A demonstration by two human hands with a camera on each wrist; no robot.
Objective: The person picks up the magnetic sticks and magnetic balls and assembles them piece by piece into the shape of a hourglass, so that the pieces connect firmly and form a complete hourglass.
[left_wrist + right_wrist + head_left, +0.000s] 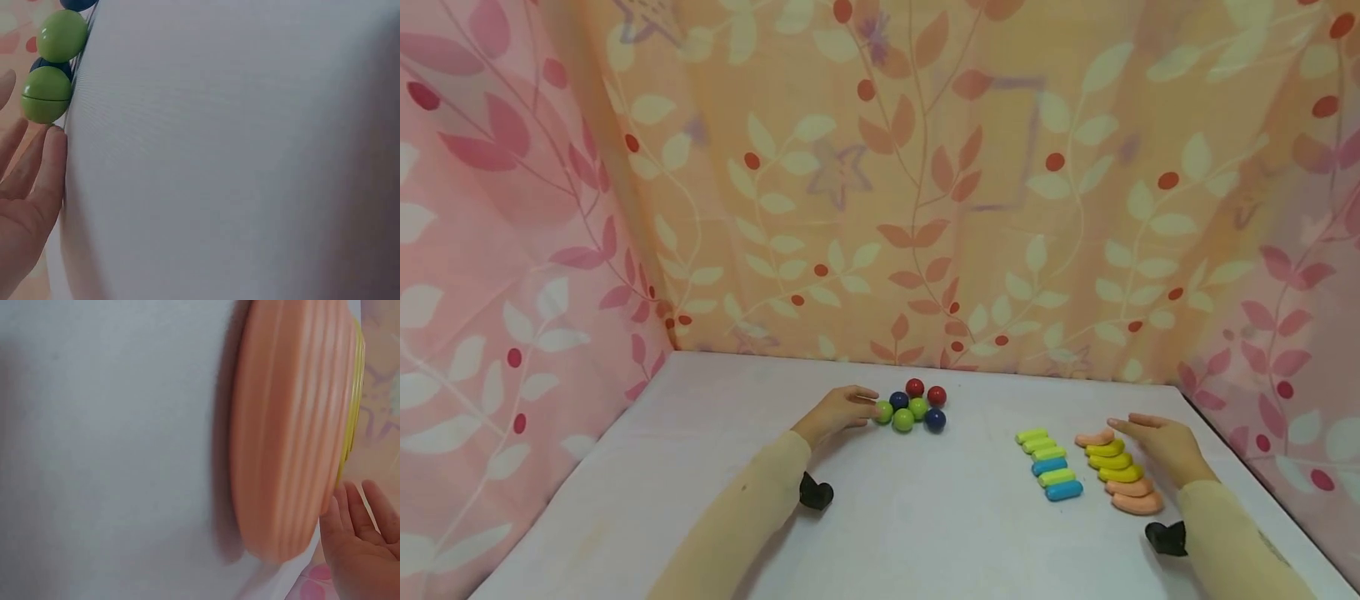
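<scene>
On the white desk [880,517], the right hand [1165,446] rests with its grip spread flat beside a row of peach and yellow blocks [1118,471], while farther back the left hand's [838,412] straight fingertips touch a green ball [883,411] in a cluster of 7 balls [914,406].

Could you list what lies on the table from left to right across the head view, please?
Left hand → cluster of green, blue and red balls → column of lime and blue capsule pieces → column of peach and yellow curved pieces → right hand.
</scene>
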